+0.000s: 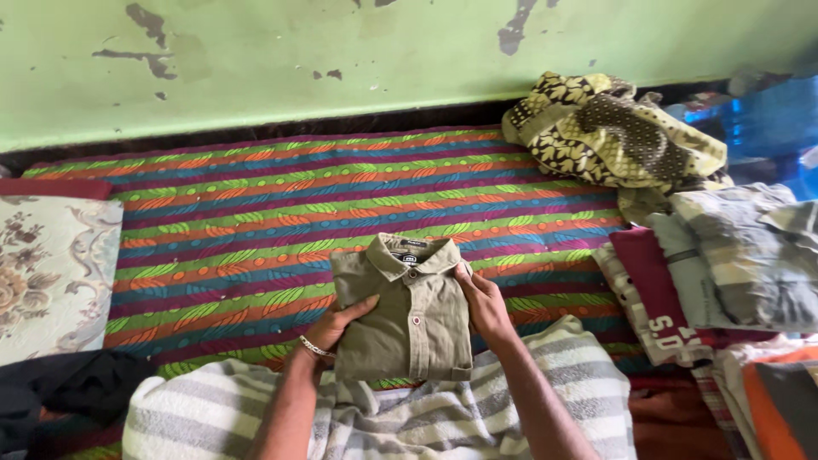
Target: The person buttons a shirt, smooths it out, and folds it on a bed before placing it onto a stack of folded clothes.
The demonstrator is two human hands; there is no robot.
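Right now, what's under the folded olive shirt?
The folded olive shirt lies on the striped bedsheet, its lower edge over a grey striped cloth. Both hands grip its sides; anything directly beneath is covered.

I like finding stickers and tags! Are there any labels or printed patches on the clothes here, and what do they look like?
Neck label: inside the olive shirt collar, small dark rectangle with pale marks.
Printed patch: on the maroon garment at right, large pale characters.
No packages, signs or screens.

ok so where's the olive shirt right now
In the head view the folded olive shirt lies centre-low on the striped bedsheet, held between the left hand and right hand.
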